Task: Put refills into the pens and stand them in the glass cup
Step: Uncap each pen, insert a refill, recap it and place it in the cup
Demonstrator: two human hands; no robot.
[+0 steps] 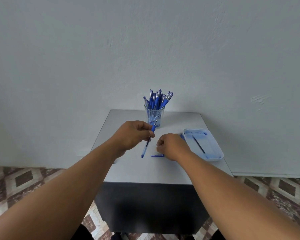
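Gripping a blue pen [148,141] between curled fingers and thumb, the left hand [133,135] held it just left of the frame's centre, the pen slanting from its blue grip section near the fingertips down to its clear barrel end lower left, above the table [145,168]. A dark refill showed inside the clear barrel. Just right of it, the right hand [171,146] rested low over the tabletop with its fingers curled inward; something small and pale showed at its fingertips, but whether the fingers pinched it or only touched it could not be told. A blue pen cap [157,155] lay flat on the table directly beneath that hand, toward the lower middle of the picture. Behind both hands, at the far edge of the table in the centre of the frame, stood the glass cup [154,116], already packed with many upright blue pens [158,99] fanning out above its rim. At the right of the table sat a pale blue tray [215,153], with a single dark refill [199,144] lying diagonally in it. A plain grey wall [145,49] filled the upper part, and patterned floor tiles [24,179] showed in the lower corners.
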